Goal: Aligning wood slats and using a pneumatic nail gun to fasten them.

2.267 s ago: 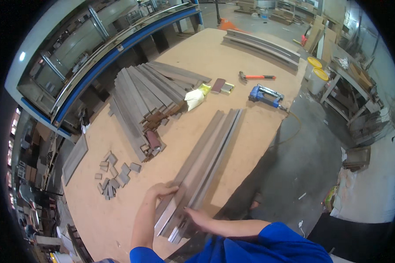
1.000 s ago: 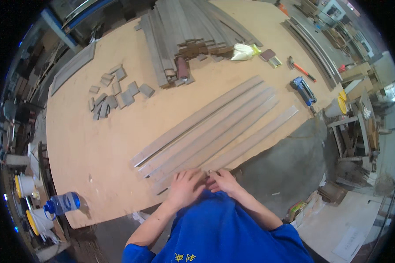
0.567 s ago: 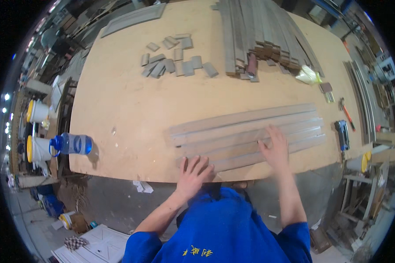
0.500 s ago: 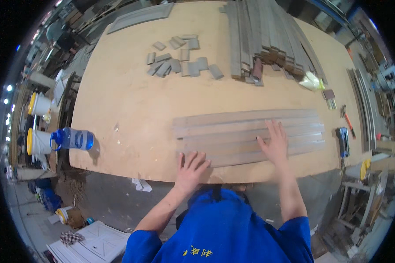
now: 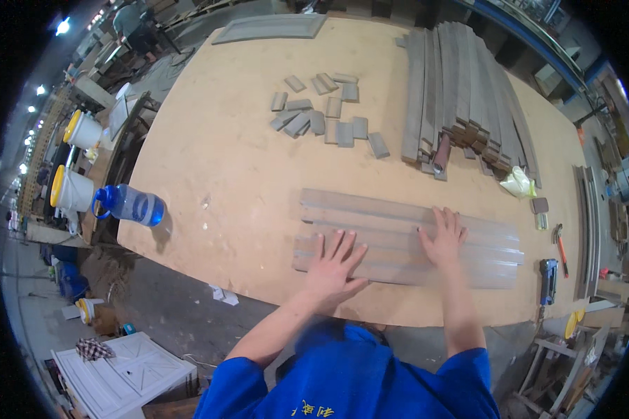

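Observation:
Several long grey strips (image 5: 398, 267) lie side by side near the front of the table, their left ends slightly staggered. Across the strips nearest me rests my left hand (image 5: 334, 269), fingers spread and pointing away from me. My right hand (image 5: 443, 241) lies on the same strips farther right, its fingers stretched out and its thumb apart. Neither hand grips anything. The parts of the strips beneath my palms are hidden.
Small grey wood pieces (image 5: 316, 123) lie scattered farther back, beside a large stack of long strips (image 5: 454, 91). A blue water bottle (image 5: 134, 206) stands at the left. A hammer (image 5: 561, 251) and a blue-black power tool (image 5: 548, 281) lie by the right edge.
My left hand has moved from the strips' near left corner farther onto them, its fingers now spread wider. My right hand stays on the strips. The whole view has tilted and shifted.

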The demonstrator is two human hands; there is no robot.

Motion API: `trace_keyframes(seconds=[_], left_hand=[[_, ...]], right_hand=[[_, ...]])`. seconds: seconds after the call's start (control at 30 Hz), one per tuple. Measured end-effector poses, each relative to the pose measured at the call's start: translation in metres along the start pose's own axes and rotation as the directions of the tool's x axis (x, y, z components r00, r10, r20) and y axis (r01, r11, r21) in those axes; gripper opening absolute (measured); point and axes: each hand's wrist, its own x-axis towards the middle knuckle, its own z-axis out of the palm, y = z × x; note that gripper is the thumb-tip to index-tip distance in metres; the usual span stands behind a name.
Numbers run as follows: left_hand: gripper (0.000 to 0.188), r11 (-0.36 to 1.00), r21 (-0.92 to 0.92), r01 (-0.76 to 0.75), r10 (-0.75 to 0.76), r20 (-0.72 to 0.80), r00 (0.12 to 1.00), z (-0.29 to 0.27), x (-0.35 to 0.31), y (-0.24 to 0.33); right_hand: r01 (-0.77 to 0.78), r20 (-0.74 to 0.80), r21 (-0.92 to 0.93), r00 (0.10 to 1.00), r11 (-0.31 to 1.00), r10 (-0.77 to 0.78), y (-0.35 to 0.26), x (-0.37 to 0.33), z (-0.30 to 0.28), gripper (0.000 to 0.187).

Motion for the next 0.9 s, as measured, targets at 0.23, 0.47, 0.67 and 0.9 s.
trace_keyframes(seconds=[0.23, 0.47, 0.67, 0.9], left_hand=[[0.082, 1.000, -0.006, -0.026, 0.027, 0.069, 0.997, 0.000, -0.011, 0.016], [0.074, 0.971, -0.128, 0.202, -0.201, 0.027, 0.979, -0.007, 0.010, -0.024], [0.082, 0.839, -0.436, 0.326, -0.374, -0.027, 0.927, 0.022, 0.020, -0.107], [0.076, 0.679, -0.639, 0.362, -0.432, 0.050, 0.900, 0.013, 0.026, -0.076]], right_hand=[[0.022, -0.024, 0.019, 0.999, 1.000, -0.022, 0.020, -0.034, -0.009, 0.071], [-0.008, -0.079, 0.171, 0.997, 0.985, 0.021, 0.066, -0.047, -0.009, 0.066], [-0.369, -0.173, 0.166, 0.902, 0.914, 0.395, 0.208, -0.061, -0.027, 0.068], [-0.501, -0.194, 0.299, 0.802, 0.812, 0.566, 0.320, -0.078, -0.043, 0.067]])
